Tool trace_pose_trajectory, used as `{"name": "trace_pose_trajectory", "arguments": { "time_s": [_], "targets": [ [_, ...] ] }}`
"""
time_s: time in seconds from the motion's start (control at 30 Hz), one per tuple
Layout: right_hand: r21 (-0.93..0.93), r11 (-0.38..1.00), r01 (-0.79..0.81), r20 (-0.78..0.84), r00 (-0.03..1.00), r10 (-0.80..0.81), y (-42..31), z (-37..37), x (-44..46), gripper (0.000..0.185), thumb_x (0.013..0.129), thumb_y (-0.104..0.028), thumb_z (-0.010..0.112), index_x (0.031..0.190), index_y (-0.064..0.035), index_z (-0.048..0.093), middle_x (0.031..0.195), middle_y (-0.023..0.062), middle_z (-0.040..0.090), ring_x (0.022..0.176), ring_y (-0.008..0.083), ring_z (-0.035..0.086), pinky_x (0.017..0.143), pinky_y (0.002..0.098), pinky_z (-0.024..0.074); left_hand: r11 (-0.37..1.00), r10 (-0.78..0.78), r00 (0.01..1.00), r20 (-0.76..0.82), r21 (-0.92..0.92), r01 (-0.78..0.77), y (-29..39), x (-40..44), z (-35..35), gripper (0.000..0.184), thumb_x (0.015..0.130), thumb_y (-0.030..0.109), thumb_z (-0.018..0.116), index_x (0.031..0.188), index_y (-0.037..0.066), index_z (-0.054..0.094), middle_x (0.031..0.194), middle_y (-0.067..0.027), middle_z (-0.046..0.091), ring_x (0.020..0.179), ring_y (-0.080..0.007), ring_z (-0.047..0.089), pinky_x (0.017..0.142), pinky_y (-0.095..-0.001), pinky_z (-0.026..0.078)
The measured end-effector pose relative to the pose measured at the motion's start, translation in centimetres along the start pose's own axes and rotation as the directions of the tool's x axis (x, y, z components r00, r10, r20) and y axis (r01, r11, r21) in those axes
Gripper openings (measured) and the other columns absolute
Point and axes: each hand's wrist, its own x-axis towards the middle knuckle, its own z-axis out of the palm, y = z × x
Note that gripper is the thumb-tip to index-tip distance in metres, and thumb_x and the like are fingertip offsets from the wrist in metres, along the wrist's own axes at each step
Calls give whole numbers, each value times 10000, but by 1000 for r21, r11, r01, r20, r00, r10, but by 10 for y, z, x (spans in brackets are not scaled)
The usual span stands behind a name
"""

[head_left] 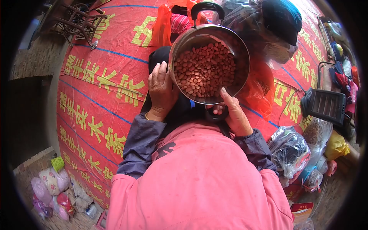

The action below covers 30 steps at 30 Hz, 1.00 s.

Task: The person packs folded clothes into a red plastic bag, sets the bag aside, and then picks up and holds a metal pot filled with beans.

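A steel pot (242,76) with black handles is tilted toward me over my lap, its inside in view. Reddish-skinned peanuts (205,69) cover much of its bottom. My left hand (162,90) supports the pot's left side, its fingers partly behind the wall. On the near side, my right hand (234,113) is closed around the black handle, with the thumb up against the rim. The far handle (207,7) stands free of both hands.
Red sheeting with yellow characters (92,103) covers the floor. Around the pot lie an orange-red plastic bag (258,88) and clear bags (245,17). A black floodlight-like panel (326,106) and several filled bags (289,151) are at right. A brown metal frame (78,23) stands upper left.
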Motion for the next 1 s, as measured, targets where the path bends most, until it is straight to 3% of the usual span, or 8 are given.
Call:
{"name": "trace_pose_trajectory", "arguments": {
  "time_s": [1.0],
  "targets": [
    [-8, 1000, -9, -7, 1000, 9, 0, 1, -2, 528, 977, -504, 603, 1150, -5, 610, 892, 104, 709, 651, 81, 573, 631, 213, 465, 1000, 7, 1000, 9, 10, -7, -1, -1, -1, 455, 919, 278, 598, 1266, -16, 593, 1358, -205, 555, 1258, -396, 518, 1022, -504, 402]
  ]
}}
